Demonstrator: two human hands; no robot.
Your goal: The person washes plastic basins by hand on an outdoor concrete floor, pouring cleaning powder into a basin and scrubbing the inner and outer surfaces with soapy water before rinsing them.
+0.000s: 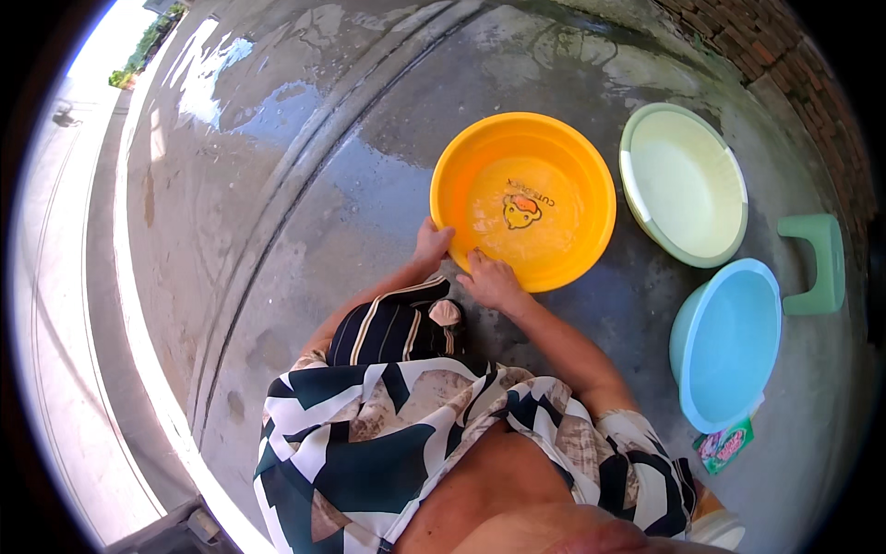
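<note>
A round orange plastic basin (554, 242) rests on the wet concrete before me, with a printed cartoon duck and lettering on its bottom. A shallow layer of clear water seems to lie inside it. My left hand (434, 244) grips the basin's near left rim, thumb on top. Across the near rim, my right hand (495, 280) holds on with fingers bent over the inner side; its thumb stays outside.
To the right stand a pale green basin (682, 183), a tilted light blue basin (730, 346) and a green plastic stool (827, 266). A green printed packet (725, 445) lies beside the blue basin. A brick wall (782, 55) bounds the far right; a groove (304, 187) crosses the floor at left.
</note>
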